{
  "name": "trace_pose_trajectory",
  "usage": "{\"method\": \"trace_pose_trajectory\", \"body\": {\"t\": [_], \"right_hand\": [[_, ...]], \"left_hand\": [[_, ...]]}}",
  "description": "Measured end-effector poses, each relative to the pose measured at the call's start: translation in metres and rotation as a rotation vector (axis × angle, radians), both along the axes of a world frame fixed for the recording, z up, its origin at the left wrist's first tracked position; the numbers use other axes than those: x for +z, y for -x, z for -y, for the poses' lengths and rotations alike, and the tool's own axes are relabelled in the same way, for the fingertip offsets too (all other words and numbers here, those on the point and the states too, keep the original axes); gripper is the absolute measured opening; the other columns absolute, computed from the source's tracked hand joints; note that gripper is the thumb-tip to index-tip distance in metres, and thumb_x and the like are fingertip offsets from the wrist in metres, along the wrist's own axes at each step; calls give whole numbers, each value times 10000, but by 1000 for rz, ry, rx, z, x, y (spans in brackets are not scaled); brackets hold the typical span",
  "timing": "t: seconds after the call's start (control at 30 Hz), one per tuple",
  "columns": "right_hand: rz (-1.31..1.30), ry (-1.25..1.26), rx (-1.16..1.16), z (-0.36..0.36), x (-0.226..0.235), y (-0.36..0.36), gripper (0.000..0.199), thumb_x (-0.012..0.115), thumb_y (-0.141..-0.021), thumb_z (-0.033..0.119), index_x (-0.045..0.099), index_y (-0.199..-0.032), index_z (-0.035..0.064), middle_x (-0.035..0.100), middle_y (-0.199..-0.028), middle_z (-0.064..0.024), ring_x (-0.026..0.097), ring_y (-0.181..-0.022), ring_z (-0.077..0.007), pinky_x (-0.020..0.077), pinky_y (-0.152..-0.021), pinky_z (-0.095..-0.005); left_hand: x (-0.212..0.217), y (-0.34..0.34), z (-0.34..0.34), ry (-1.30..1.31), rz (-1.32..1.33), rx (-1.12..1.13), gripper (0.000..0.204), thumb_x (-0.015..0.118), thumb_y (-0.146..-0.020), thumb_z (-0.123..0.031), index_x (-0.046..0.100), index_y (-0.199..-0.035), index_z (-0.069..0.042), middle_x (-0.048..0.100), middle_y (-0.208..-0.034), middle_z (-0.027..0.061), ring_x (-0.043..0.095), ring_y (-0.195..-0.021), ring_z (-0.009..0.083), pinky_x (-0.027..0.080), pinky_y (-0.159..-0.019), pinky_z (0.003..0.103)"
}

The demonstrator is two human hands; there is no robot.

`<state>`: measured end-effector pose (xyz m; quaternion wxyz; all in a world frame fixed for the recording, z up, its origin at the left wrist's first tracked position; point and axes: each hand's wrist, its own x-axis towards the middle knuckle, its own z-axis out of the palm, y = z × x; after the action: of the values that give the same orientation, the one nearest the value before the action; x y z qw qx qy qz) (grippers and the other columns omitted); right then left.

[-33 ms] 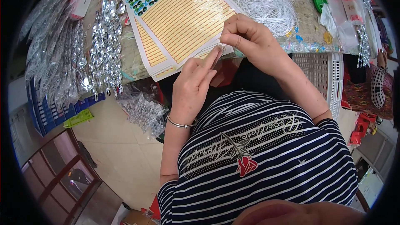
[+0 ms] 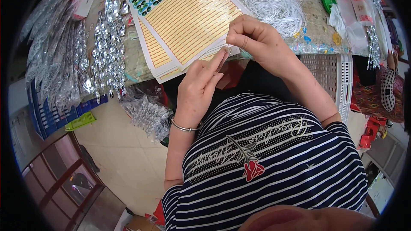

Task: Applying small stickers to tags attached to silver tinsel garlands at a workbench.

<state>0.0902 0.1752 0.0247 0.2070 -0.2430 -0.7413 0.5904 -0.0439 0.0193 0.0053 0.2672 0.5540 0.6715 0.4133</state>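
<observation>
My left hand (image 2: 197,86) is raised at the table's front edge, its thumb and fingers closed around something small and shiny that they mostly cover. Just beside it my right hand (image 2: 263,45) is in a pinch, thumb against forefinger. What its fingertips hold is too small to make out. Both hands hover over the near right corner of the stacked sticker sheets (image 2: 192,21), which carry yellow strips with red lines and rows of green-blue eye shapes. Behind my right hand lies a loose tangle of white cord (image 2: 274,4).
Strings of silver spoon-shaped pieces (image 2: 109,47) and clear-wrapped bundles (image 2: 55,55) hang over the table's left edge. A bag of silver pieces (image 2: 147,113) sits below. To my right stand a white plastic crate (image 2: 344,77) and, farther off, another person's checked sleeve (image 2: 388,90).
My right fingertips have shifted very slightly. Otherwise the hands and the things on the table look the same.
</observation>
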Motion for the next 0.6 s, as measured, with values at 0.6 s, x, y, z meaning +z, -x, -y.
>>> {"method": "trace_pose_trajectory", "body": {"t": [0.6], "right_hand": [[-25, 78, 135, 26, 3, 11, 111, 603, -901, 99, 596, -853, -1, 516, -905, 0, 518, -780, -55, 442, -692, -201]], "left_hand": [[15, -6, 2, -11, 784, 192, 128, 615, -881, -67, 679, -964, 7, 648, -812, 31, 537, -707, 75, 406, -621, 195]]}}
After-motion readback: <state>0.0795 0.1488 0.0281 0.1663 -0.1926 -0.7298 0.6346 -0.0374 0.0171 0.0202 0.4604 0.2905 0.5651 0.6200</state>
